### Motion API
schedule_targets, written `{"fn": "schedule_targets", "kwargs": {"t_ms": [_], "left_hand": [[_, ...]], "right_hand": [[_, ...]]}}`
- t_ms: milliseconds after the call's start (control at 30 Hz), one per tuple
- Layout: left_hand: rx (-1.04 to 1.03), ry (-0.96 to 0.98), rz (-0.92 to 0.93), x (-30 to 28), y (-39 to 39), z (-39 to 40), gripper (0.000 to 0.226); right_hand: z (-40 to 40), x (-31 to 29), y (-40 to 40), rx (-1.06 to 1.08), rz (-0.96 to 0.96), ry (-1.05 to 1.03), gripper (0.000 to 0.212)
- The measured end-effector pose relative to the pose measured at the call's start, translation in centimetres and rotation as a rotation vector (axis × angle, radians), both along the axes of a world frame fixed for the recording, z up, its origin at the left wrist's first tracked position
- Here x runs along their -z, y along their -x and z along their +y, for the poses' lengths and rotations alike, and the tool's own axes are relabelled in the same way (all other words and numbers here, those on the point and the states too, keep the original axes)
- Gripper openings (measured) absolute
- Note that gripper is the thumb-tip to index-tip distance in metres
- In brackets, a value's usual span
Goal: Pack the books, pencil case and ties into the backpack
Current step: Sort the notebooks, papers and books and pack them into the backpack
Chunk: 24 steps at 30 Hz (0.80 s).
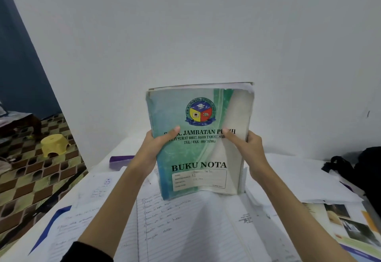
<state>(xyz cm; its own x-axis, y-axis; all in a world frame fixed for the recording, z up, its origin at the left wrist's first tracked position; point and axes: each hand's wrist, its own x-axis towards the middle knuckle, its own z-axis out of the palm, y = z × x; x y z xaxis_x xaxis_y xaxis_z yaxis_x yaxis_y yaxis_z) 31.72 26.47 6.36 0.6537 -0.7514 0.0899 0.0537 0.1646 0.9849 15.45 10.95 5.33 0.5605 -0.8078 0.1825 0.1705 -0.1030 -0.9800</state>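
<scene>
**Notebook held upright over the papers**

Lined pages (185,226) lie nearest, their handwriting too faint to read. Above them the left hand (153,148) and right hand (246,148) grip a green notebook (198,138) upright, thumbs curled over its glossy cover — hiding part of the printed title. Its back fingers are hidden. Right of the fingers a black backpack (365,169) is cut off — soft, dark, shapeless. Left sits a yellow plastic stool (54,144).
</scene>
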Motion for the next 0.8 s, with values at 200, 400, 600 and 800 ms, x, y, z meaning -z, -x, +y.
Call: {"fn": "schedule_targets", "kwargs": {"t_ms": [200, 400, 600, 800], "left_hand": [[-0.127, 0.12, -0.004, -2.2, 0.3, 0.4, 0.056], [-0.331, 0.256, -0.077, -6.1, 0.9, -0.1, 0.056], [-0.4, 0.187, -0.036, -6.0, 0.1, -0.1, 0.023], [-0.324, 0.199, -0.076, -5.2, 0.4, 0.2, 0.058]], "right_hand": [[0.3, -1.1, 0.0, -0.016, -0.039, 0.076, 0.018], [0.6, -2.8, -0.9, 0.013, -0.109, 0.11, 0.024], [1.4, -2.0, -1.2, 0.028, -0.069, 0.167, 0.04], [1.7, -0.1, -0.3, 0.027, -0.083, 0.147, 0.053]]}}
